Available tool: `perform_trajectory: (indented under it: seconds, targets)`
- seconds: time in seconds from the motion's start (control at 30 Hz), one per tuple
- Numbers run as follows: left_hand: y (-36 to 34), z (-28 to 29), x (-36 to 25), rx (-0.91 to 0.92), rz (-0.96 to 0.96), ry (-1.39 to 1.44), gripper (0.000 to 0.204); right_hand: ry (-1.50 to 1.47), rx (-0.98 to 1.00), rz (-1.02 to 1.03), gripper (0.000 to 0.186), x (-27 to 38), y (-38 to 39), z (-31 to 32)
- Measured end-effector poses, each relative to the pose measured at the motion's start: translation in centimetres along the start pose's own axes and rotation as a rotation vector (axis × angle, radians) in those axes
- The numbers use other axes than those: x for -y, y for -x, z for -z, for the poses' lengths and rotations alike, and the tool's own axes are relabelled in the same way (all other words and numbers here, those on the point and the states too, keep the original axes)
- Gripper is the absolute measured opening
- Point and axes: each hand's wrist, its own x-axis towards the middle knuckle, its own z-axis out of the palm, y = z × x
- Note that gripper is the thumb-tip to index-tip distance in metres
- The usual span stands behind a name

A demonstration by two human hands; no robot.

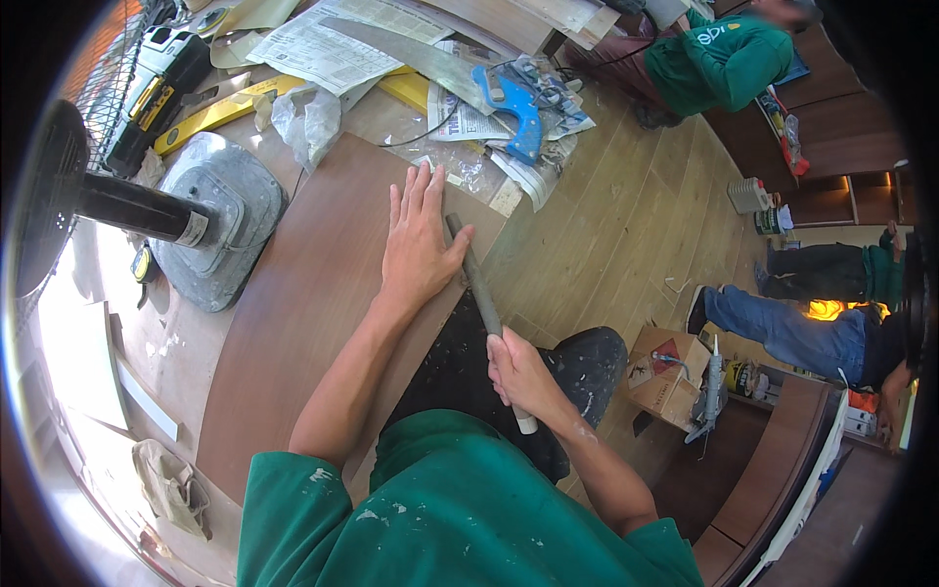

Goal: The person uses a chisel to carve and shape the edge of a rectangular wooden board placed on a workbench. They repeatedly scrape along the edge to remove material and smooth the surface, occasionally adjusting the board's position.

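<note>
A brown wood-grain panel (293,293) lies across the work surface in front of me. My left hand (421,245) rests flat on its top near the right edge, fingers stretched out and thumb pointing toward that edge. My right hand (520,370) is wrapped round a long grey file (477,279). The far end of the file meets the panel's right edge, just by my left thumb. Its pale butt end sticks out below my right fist, over my lap.
Beyond the panel lie a blue-handled handsaw (518,122), newspapers (337,54) and a yellow level (201,122). A fan's grey base (220,230) stands at left. To the right are a cardboard box (667,364) and a caulking gun (712,386). Other people stand at the right.
</note>
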Motion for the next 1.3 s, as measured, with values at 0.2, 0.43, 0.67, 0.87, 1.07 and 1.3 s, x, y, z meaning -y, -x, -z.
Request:
perform_trajectory:
  seconds: [0.2,0.43,0.67,0.87,1.07,1.3]
  targets:
    - [-0.8,0.1,1.4,-0.071,0.023,0.150,0.087,0.003,0.007,0.090,0.034,0.5,-1.7,-0.7]
    - [2.3,2.0,0.1,0.113,0.009,-0.254,0.119,0.000,0.000,0.051,0.032,-2.0,3.2,-0.8]
    - [3.1,1.6,-0.1,0.060,0.005,-0.131,0.107,0.019,0.012,0.017,0.033,-1.6,3.1,-1.7]
    - [2.5,1.4,0.9,-0.051,0.036,0.101,0.091,0.064,-0.028,0.088,0.035,-0.1,0.6,-3.2]
    - [2.8,2.2,2.0,-0.028,0.024,0.003,0.094,0.030,0.000,0.100,0.037,-0.6,1.0,-2.6]
    - [5.0,3.3,0.5,0.062,0.011,-0.156,0.105,0.053,0.014,0.043,0.036,-3.0,4.1,-2.5]
